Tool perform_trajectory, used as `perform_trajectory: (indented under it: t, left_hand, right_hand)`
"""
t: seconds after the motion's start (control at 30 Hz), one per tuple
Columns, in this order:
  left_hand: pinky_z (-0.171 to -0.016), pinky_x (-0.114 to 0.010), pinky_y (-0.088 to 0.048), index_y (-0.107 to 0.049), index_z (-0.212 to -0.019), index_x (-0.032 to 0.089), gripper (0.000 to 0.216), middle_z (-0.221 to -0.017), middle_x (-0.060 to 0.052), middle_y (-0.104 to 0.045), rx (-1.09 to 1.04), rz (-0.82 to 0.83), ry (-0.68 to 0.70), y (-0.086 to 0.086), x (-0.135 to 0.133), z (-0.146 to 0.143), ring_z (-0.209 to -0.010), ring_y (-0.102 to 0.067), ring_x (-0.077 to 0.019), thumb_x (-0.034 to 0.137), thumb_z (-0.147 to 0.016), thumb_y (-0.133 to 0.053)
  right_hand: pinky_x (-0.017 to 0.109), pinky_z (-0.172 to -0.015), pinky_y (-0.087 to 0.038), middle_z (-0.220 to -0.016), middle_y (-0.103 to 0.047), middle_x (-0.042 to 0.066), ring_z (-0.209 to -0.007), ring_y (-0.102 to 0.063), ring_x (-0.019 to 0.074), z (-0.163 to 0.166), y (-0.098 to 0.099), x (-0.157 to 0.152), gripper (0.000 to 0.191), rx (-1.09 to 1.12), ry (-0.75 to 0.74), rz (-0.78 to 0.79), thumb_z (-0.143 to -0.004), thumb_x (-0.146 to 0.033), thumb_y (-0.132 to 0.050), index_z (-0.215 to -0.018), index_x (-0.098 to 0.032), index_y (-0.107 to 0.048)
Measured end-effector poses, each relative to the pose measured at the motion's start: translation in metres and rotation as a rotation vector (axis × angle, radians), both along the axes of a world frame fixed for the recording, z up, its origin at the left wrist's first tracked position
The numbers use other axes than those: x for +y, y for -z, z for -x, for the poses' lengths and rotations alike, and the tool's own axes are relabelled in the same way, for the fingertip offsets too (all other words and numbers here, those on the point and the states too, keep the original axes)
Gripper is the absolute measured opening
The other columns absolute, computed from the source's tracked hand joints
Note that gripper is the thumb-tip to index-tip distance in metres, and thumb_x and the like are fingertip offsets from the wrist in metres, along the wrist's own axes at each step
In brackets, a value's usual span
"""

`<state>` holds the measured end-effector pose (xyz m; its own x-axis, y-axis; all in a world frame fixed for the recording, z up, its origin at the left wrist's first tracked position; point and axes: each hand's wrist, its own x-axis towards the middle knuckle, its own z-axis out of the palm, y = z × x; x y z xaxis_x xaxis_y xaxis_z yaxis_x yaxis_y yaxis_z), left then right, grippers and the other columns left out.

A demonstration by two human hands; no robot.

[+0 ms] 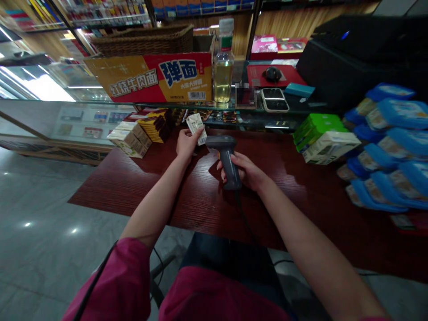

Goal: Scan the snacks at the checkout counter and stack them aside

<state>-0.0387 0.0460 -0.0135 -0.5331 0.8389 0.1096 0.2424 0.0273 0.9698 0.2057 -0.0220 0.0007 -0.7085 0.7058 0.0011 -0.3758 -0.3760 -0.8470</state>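
Scanner: dark grey, centre. Small pack: white with dark print, at 11 o'clock from the scanner. Desk: dark red wood grain. Noodle carton: yellow and red, blue lettering on white, at 12 o'clock. Bottle: clear, pale yellow liquid, green-white label. Boxes: green and white, at 3 o'clock. Packets: blue, far right. Sleeve: magenta, at 7 o'clock.

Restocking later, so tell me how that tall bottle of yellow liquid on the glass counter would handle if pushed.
The bottle is tall, narrow and upright, so it probably tips rather than slides. It looks nearly full, so likely heavy for its size. The smooth glass counter may let it skid.
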Motion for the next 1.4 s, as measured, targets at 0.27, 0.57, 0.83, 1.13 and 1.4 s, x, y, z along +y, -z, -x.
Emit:
perform_trajectory:
  t: [0.27, 0.57, 0.83, 1.13, 1.4]
  left_hand:
    - [-0.093, -0.037, -0.059, -0.068, -0.114, 0.016, 0.050, -0.108, -0.011, -0.077, -0.025, 0.008, 0.041, 0.007, 0.004, 0.005, -0.103, -0.075, -0.0265, 0.055, -0.086, -0.083]
    - [-0.096, -0.042, -0.063, -0.068, -0.113, 0.015, 0.041, -0.113, -0.012, -0.079, -0.114, -0.021, 0.249, -0.007, -0.012, 0.015, -0.105, -0.076, -0.0275, 0.040, -0.085, -0.084]
    - [-0.116, -0.055, -0.051, -0.076, -0.117, 0.018, 0.059, -0.127, -0.012, -0.078, 0.155, -0.067, 0.723, -0.010, -0.036, 0.012, -0.122, -0.071, -0.0349, 0.052, -0.070, -0.089]
    - [-0.125, -0.055, -0.043, -0.077, -0.116, 0.023, 0.054, -0.135, -0.011, -0.076, 0.228, -0.119, 0.861, -0.009, -0.042, -0.010, -0.133, -0.067, -0.0369, 0.060, -0.076, -0.081]
    - [-0.099, -0.047, -0.060, -0.060, -0.108, 0.023, 0.050, -0.108, -0.008, -0.078, 0.143, -0.204, 0.569, 0.006, -0.059, -0.052, -0.103, -0.075, -0.0277, 0.044, -0.069, -0.085]
  right_hand:
    - [0.031, -0.062, -0.068, -0.096, -0.080, 0.007, -0.069, -0.077, 0.0183, 0.004, -0.003, -0.004, 0.046, -0.030, 0.014, -0.008, -0.085, -0.051, -0.087, -0.109, -0.019, -0.065]
    - [0.030, -0.061, -0.068, -0.094, -0.080, 0.006, -0.068, -0.077, 0.0179, -0.003, 0.000, -0.002, 0.046, -0.030, 0.074, -0.003, -0.086, -0.052, -0.086, -0.109, -0.018, -0.064]
    - [0.032, -0.064, -0.069, -0.096, -0.080, 0.006, -0.071, -0.077, 0.0186, -0.067, -0.004, -0.033, 0.044, -0.039, 0.267, 0.004, -0.088, -0.047, -0.084, -0.117, -0.019, -0.066]
    - [0.031, -0.063, -0.066, -0.095, -0.081, 0.007, -0.069, -0.077, 0.0187, -0.159, -0.002, -0.106, 0.037, -0.117, 0.628, -0.043, -0.087, -0.041, -0.083, -0.115, -0.019, -0.070]
    - [0.031, -0.066, -0.066, -0.095, -0.081, 0.004, -0.070, -0.076, 0.0177, -0.187, 0.000, -0.142, 0.035, -0.158, 0.846, -0.101, -0.087, -0.040, -0.083, -0.115, -0.022, -0.072]
